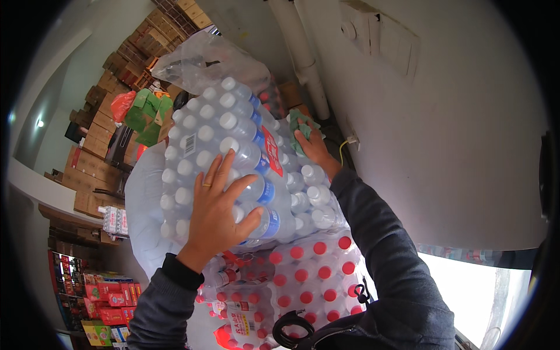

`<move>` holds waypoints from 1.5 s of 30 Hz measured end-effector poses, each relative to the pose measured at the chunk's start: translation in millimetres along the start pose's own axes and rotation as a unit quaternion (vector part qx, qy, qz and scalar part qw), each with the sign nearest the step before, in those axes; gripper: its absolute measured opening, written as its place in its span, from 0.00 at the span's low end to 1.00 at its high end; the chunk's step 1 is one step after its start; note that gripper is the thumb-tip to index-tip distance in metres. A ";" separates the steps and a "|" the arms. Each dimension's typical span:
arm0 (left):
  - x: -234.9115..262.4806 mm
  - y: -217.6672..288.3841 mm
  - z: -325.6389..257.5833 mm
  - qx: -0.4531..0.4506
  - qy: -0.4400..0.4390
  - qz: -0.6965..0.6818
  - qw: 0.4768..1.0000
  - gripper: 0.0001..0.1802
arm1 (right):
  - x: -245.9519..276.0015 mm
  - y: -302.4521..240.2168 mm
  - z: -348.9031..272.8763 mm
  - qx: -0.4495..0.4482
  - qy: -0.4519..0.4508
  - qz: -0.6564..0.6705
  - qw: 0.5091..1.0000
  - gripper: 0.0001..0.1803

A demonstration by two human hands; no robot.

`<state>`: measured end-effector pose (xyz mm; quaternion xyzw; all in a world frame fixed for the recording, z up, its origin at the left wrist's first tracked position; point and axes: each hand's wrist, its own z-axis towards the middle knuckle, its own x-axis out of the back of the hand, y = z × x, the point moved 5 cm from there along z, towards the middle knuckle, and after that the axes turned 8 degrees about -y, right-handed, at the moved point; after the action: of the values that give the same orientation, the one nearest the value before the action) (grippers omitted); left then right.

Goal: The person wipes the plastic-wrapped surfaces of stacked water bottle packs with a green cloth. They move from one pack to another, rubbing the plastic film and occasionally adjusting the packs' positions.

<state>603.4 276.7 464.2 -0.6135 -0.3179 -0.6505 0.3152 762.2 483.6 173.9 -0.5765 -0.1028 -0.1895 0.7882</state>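
A shrink-wrapped pack of water bottles [205, 133] with white caps and blue labels sits on top of the stack. My left hand [217, 210], wearing a ring, rests on its caps and near edge with the fingers spread. On the right side, toward the wall, my right hand [318, 151] grips a green cloth [299, 129] against the far end of more white-capped bottles [315, 195]. Clear wrap covers those bottles too. Part of the cloth is hidden under my fingers.
Wrapped packs of red-capped bottles [315, 274] stand close to me. A crumpled clear plastic sheet [204, 61] lies behind the stack. At right rise a white wall [443, 146], a pipe [306, 70] and a yellow cable [343, 150]. Cardboard boxes [87, 178] line the left.
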 end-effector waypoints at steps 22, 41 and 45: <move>-2.3 -1.5 1.3 0.006 -0.009 0.005 1.000 0.27 | -11.8 53.6 23.2 -0.225 -0.167 0.199 0.939 0.45; -1.9 -2.8 0.1 0.013 -0.009 0.006 1.000 0.26 | -34.7 127.5 -10.6 -0.297 -0.193 0.392 0.849 0.45; -1.4 -2.0 0.6 0.001 0.000 0.009 1.000 0.26 | -25.3 109.3 -30.5 -0.321 -0.191 0.421 0.827 0.42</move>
<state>602.3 278.4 462.8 -0.6164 -0.3127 -0.6471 0.3218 783.1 488.1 59.6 -0.8088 0.0675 0.2520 0.5270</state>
